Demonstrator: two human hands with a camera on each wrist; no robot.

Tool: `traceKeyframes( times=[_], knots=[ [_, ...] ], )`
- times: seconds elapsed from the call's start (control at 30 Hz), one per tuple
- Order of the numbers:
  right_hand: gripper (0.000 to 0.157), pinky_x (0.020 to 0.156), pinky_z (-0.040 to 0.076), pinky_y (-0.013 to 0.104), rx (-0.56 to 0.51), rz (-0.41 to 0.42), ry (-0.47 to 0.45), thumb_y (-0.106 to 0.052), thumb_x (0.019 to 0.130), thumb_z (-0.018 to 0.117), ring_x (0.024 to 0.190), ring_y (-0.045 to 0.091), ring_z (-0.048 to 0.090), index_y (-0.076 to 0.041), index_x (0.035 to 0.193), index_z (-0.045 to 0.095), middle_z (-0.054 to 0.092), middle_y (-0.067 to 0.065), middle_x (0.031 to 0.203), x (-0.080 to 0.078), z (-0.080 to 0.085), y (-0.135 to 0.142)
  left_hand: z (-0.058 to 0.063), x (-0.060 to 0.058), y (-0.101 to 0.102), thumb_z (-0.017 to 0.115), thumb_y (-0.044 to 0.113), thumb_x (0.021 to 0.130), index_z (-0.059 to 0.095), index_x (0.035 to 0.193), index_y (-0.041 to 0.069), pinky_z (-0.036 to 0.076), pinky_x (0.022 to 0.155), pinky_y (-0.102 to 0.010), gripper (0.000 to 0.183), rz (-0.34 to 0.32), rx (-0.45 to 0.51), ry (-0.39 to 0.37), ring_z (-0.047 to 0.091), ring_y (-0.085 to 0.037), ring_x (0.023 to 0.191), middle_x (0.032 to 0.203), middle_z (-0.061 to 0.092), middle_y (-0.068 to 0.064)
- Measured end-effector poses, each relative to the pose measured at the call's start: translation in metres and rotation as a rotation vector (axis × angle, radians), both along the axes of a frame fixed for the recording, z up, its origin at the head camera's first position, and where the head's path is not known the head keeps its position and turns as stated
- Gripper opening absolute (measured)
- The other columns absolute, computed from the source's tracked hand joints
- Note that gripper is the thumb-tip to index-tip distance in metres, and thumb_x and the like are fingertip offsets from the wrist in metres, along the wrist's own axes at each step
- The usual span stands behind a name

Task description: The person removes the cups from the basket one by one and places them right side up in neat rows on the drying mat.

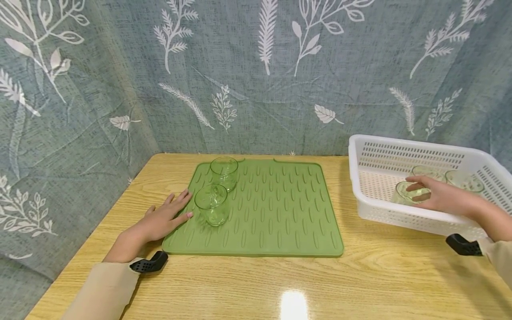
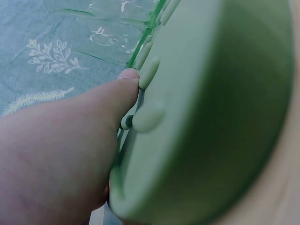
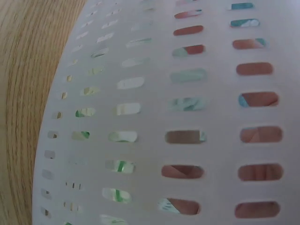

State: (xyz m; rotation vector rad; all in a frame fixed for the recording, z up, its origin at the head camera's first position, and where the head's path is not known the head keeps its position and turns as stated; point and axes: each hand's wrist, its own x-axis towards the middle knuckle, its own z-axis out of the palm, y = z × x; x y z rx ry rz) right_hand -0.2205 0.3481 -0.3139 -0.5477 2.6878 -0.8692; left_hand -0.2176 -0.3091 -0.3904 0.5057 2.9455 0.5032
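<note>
The two hands are wide apart. The left hand [image 1: 162, 220] lies flat with its fingers spread at the left edge of the green mat [image 1: 280, 213]; its thumb touches the mat, near the front glass [image 1: 213, 208]. The right hand [image 1: 450, 196] is inside the white basket [image 1: 420, 144], with bent fingers and a gap between thumb and forefinger, at the near glass [image 1: 401, 194]. I cannot tell whether it grips this glass, because the basket wall hides the lower part; the right wrist view shows only pieces of fingers through the holes.

Behind the front glass stands the back glass [image 1: 224, 174], also on the left part of the mat. In the basket, beyond the right hand, are a middle glass [image 1: 426, 170] and a far-right glass [image 1: 466, 181]. All the glasses are clear with a green tint.

The mat and the basket rest on a wooden table [image 1: 224, 284], the basket at the right. Around the back and the left side hangs a blue-grey cloth [image 1: 248, 106] with white leaves. Beige sleeves [image 1: 102, 289] cover the forearms.
</note>
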Motion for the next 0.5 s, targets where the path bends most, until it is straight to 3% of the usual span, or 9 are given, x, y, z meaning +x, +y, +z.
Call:
traceKeyframes(
  times=[0.1, 0.27, 0.5],
  knots=[
    [0.073, 0.077, 0.052, 0.041, -0.043, 0.019, -0.029, -0.002, 0.089, 0.060, 0.108, 0.057, 0.044, 0.019, 0.137, 0.010, 0.032, 0.044, 0.126, -0.0012, -0.0017, 0.0019, -0.0003, 0.0001, 0.0004, 0.033, 0.056, 0.096, 0.013, 0.151, 0.014, 0.001, 0.091, -0.076, 0.073, 0.000, 0.003, 0.000, 0.001, -0.042, 0.137, 0.155, 0.004, -0.008],
    [0.068, 0.077, 0.052, 0.034, -0.083, 0.011, -0.050, 0.000, 0.088, 0.059, 0.110, 0.058, 0.042, 0.020, 0.135, 0.013, 0.030, 0.043, 0.127, -0.0008, -0.0037, 0.0033, -0.0005, 0.0003, 0.0009, 0.034, 0.056, 0.096, 0.013, 0.151, 0.014, 0.001, 0.091, -0.076, 0.073, 0.001, 0.004, 0.003, 0.001, -0.042, 0.137, 0.155, 0.004, -0.008],
    [0.068, 0.077, 0.052, 0.036, -0.031, -0.025, 0.023, -0.006, 0.088, 0.062, 0.106, 0.054, 0.048, 0.020, 0.134, 0.019, 0.036, 0.041, 0.126, 0.0020, -0.0050, -0.0001, -0.0004, 0.0018, 0.0016, 0.035, 0.054, 0.096, 0.014, 0.151, 0.013, 0.002, 0.091, -0.076, 0.072, -0.002, 0.005, 0.012, 0.002, -0.043, 0.137, 0.155, 0.007, -0.009]
  ],
)
